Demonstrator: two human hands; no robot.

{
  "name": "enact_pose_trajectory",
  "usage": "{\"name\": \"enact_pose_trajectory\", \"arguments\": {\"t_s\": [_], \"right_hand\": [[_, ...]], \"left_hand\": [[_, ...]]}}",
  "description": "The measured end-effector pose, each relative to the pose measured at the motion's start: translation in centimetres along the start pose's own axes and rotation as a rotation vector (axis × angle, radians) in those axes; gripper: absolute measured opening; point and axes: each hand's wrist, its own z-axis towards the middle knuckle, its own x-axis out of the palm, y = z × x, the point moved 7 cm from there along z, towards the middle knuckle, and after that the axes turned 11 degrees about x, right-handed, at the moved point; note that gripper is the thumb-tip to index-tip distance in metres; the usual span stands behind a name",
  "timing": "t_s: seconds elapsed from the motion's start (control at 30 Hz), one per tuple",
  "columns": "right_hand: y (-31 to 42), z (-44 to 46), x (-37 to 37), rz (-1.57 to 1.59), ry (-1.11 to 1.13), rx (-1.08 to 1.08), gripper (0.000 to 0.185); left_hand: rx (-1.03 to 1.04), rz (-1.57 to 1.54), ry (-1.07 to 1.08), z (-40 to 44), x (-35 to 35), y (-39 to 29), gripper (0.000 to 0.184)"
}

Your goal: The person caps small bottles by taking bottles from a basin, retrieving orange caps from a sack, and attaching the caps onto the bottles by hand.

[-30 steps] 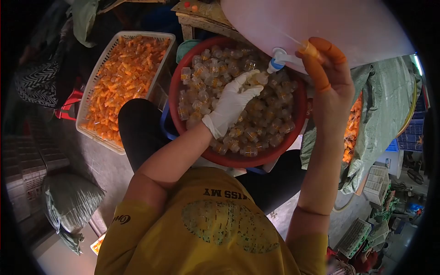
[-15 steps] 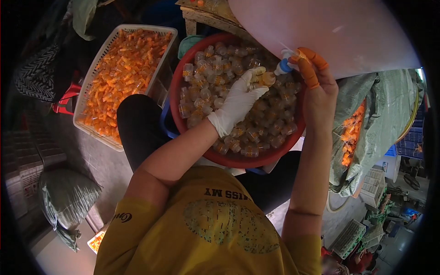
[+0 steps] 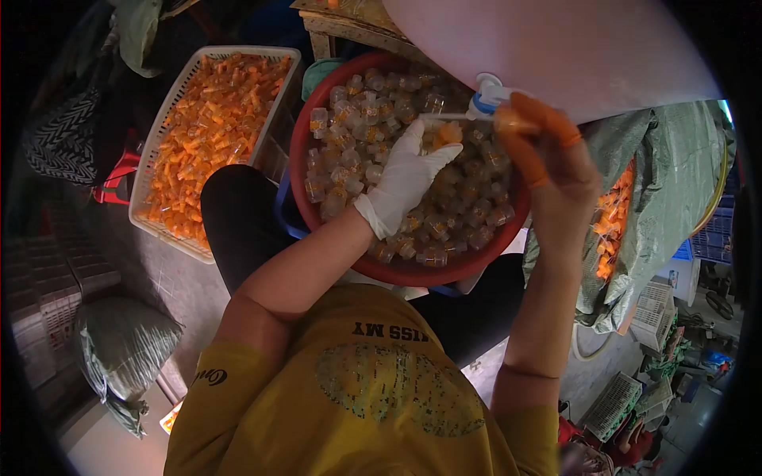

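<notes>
My left hand [image 3: 405, 174], in a white glove, is over the red basin [image 3: 421, 279] and grips a small clear container [image 3: 448, 133] with an orange part between thumb and fingers. Many small clear containers [image 3: 349, 155] fill the basin. My right hand [image 3: 549, 147] wears orange finger covers and pinches an orange-tinted piece [image 3: 512, 120]; a thin pale stick reaches left from it toward my left hand. Just behind it, the blue and white spout [image 3: 486, 97] is on the big pale bag [image 3: 556, 47].
At left, a white basket [image 3: 141, 186] holds orange pieces. A wooden table [image 3: 357, 28] stands behind the basin. On the right, a green sack [image 3: 651, 182] shows more orange pieces. A tied sack [image 3: 131, 341] lies at lower left; crates [image 3: 615, 404] stand at lower right.
My right hand moved down from its raised position to the spout, then turned, bringing the thin stick toward my left hand. My left hand has stayed over the basin with the container.
</notes>
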Motion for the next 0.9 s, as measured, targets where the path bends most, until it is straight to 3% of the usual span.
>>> {"name": "enact_pose_trajectory", "arguments": {"t_s": [0.07, 0.17, 0.27, 0.37, 0.5, 0.63, 0.73, 0.8, 0.87, 0.9], "right_hand": [[-1.6, -1.2, -0.1, -0.365, 0.112, 0.031, 0.029], [-3.4, -3.1, -3.0, -0.734, -0.043, -0.164, 0.03], [-2.4, -3.9, -4.2, -0.72, -0.029, -0.104, 0.03], [-2.2, -4.9, -2.4, -0.537, 0.196, -0.06, 0.028], [-0.3, -5.9, -0.8, -0.505, 0.313, -0.227, 0.029], [-2.1, -6.2, -2.1, -0.307, 0.331, 0.044, 0.022], [-3.4, -6.2, -2.6, -0.257, 0.374, 0.206, 0.019], [-5.1, -7.1, -2.9, -0.219, 0.356, 0.29, 0.021], [-7.3, -8.5, -2.7, 0.073, 0.393, 0.469, 0.035], [-8.4, -9.3, -2.5, 0.22, 0.407, 0.556, 0.043]], "left_hand": [[-0.096, 0.089, 0.02, -0.9, -0.4, -0.2, 0.038], [-0.197, 0.105, 0.092, -2.8, -1.1, -2.3, 0.029], [-0.371, -0.064, 0.22, -4.9, -1.0, -2.5, 0.026], [-0.463, -0.212, 0.42, -6.1, 0.8, -3.0, 0.028], [-0.552, -0.3, 0.545, -7.8, 2.8, -4.3, 0.035], [-0.587, -0.36, 0.677, -8.7, 4.1, -4.8, 0.032], [0.145, 0.188, 0.551, -7.4, 4.7, -7.0, 0.029], [0.482, 0.683, 0.55, -7.6, 4.6, -8.9, 0.034], [0.916, 1.002, 0.469, -8.7, 5.3, -10.4, 0.035], [1.019, 1.091, 0.449, -9.2, 5.3, -10.3, 0.036]]}}
